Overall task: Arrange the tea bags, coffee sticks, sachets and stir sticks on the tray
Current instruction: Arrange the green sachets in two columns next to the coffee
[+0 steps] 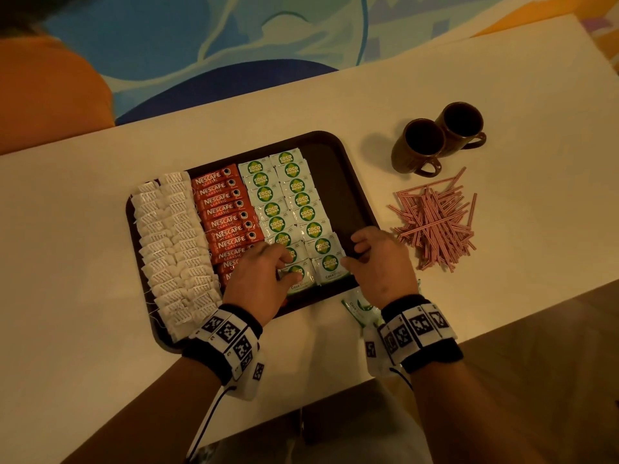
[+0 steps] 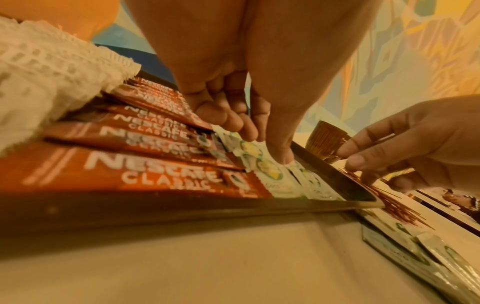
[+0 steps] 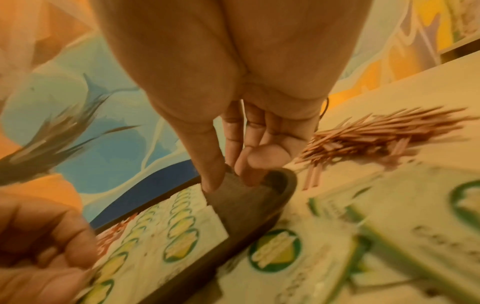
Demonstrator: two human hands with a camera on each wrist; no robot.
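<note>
A dark brown tray holds two columns of white tea bags, one column of red coffee sticks and two columns of green-and-white sachets. At the near end of the left sachet column, my left hand pinches the nearest sachet with curled fingers and thumb. My right hand is open, its fingertips on the tray floor against the right sachet column's edge. Striped stir sticks lie heaped on the table right of the tray.
A few loose sachets lie on the white table under my right wrist. Two brown mugs stand behind the stir sticks. The tray's right strip is bare. The table's front edge runs close behind my wrists.
</note>
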